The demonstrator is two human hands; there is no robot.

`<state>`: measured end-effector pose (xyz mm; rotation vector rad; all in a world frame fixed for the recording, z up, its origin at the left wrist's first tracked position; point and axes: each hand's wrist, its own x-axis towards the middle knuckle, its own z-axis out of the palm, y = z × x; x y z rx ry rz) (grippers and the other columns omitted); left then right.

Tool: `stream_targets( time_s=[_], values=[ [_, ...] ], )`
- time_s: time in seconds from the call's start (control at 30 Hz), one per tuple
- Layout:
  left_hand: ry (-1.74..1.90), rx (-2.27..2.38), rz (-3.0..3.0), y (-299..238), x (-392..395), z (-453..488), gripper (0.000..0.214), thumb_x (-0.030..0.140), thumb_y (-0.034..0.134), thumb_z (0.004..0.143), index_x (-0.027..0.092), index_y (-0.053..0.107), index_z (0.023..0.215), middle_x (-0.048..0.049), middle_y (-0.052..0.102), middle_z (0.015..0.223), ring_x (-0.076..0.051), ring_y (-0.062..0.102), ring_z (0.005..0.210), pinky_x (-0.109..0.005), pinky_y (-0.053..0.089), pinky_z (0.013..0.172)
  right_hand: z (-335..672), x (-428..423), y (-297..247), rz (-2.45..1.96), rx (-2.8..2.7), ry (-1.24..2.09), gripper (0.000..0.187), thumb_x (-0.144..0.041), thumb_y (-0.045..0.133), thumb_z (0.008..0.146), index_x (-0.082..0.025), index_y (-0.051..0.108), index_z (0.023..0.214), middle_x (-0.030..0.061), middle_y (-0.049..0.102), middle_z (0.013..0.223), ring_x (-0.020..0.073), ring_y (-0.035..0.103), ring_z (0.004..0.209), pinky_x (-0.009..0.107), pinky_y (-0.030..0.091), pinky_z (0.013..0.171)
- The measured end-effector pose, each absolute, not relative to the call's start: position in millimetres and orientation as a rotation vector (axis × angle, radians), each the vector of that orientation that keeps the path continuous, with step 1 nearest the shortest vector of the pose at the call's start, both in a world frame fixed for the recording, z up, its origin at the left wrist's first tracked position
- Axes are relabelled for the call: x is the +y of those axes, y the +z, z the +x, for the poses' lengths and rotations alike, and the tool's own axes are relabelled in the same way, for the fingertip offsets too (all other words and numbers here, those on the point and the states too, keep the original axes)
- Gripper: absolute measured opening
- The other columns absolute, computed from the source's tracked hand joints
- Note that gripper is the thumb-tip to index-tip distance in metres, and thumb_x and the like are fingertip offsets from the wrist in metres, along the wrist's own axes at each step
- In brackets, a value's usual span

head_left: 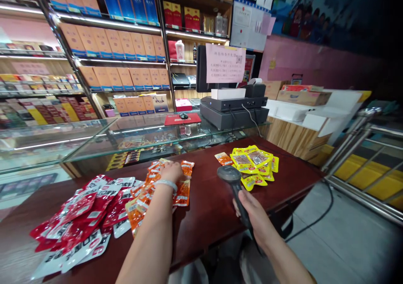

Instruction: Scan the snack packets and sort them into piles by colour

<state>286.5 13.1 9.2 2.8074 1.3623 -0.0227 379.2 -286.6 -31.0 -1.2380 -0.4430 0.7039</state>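
My right hand [250, 210] is wrapped around the handle of a dark grey handheld barcode scanner [229, 175], its head raised above the table. Fingers of my left hand [171, 173] curl down over an orange snack packet in a spread of shiny orange packets [140, 208]; the fingertips are hidden. Left of these lies a heap of red and white snack packets [91, 212]. Beyond the scanner is a pile of yellow snack packets [255, 160], with a single orange packet [223, 158] at its left edge.
The dark red table [208, 204] meets a glass display counter [151, 137]. A monitor and register [234, 110] stand behind, near a red mouse pad [182, 119]. Shelves of boxes [122, 45] line the back. Metal railing [365, 149] and a black cable [327, 204] are on the right.
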Motion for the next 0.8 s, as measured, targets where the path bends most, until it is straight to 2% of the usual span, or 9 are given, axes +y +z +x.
stream_targets(
  time_s=[0.1,0.23,0.33,0.43,0.53,0.63,0.8],
  values=[
    [-0.050,1.236,2.826,1.9,13.9,292.8,0.063,0.050,0.078,0.061,0.015,0.066,0.113,-0.0242,0.059,0.131,-0.043,0.049,0.126,-0.051,0.038,0.102,379.4,-286.5,-31.2,-1.242,-0.442,0.710,0.041,-0.060,0.064,0.084,-0.020,0.057,0.090,-0.0033,0.050,0.066,0.0121,0.041,0.057,0.024,0.032,0.055],
    [0.157,1.041,2.774,-7.7,14.3,310.3,0.040,0.041,0.068,0.076,0.018,0.062,0.109,-0.0178,0.069,0.113,-0.033,0.063,0.107,-0.039,0.045,0.088,380.8,-287.1,-33.5,-1.239,-0.469,0.715,0.038,-0.058,0.060,0.088,-0.020,0.057,0.088,-0.0031,0.049,0.067,0.0119,0.041,0.057,0.024,0.033,0.055],
    [0.404,0.931,2.518,-18.6,14.1,327.5,0.024,0.033,0.057,0.085,0.018,0.059,0.104,-0.0124,0.071,0.098,-0.025,0.067,0.090,-0.032,0.046,0.078,381.5,-288.0,-35.4,-1.235,-0.501,0.720,0.038,-0.057,0.057,0.091,-0.020,0.057,0.085,-0.0032,0.049,0.067,0.0114,0.041,0.057,0.024,0.034,0.055],
    [0.579,0.738,2.148,-29.9,8.1,343.7,0.020,0.034,0.049,0.089,0.017,0.059,0.094,-0.0075,0.070,0.086,-0.020,0.065,0.079,-0.029,0.047,0.072,381.1,-288.5,-36.2,-1.229,-0.517,0.731,0.040,-0.059,0.054,0.092,-0.020,0.055,0.081,-0.0035,0.047,0.067,0.0107,0.040,0.056,0.024,0.032,0.053],
    [0.614,0.595,1.857,-33.3,-3.7,352.7,0.022,0.039,0.053,0.085,0.017,0.058,0.086,-0.0029,0.067,0.076,-0.016,0.062,0.071,-0.026,0.048,0.067,379.0,-288.6,-34.2,-1.219,-0.522,0.738,0.042,-0.060,0.053,0.092,-0.020,0.054,0.080,-0.0035,0.047,0.066,0.0105,0.039,0.056,0.023,0.031,0.053],
    [0.612,0.552,1.767,-28.1,-15.1,354.4,0.025,0.043,0.056,0.081,0.018,0.055,0.079,0.0002,0.061,0.068,-0.013,0.057,0.063,-0.024,0.046,0.062,375.7,-288.8,-28.7,-1.204,-0.546,0.743,0.041,-0.060,0.055,0.091,-0.019,0.056,0.082,-0.0033,0.048,0.065,0.0107,0.039,0.055,0.024,0.031,0.053],
    [0.601,0.590,1.772,-23.5,-23.8,354.0,0.027,0.044,0.054,0.083,0.018,0.051,0.074,0.0025,0.053,0.057,-0.011,0.049,0.049,-0.023,0.039,0.051,372.7,-288.5,-22.4,-1.217,-0.566,0.751,0.043,-0.061,0.057,0.089,-0.020,0.057,0.078,-0.0036,0.047,0.061,0.0113,0.037,0.054,0.024,0.029,0.052]
  ],
)
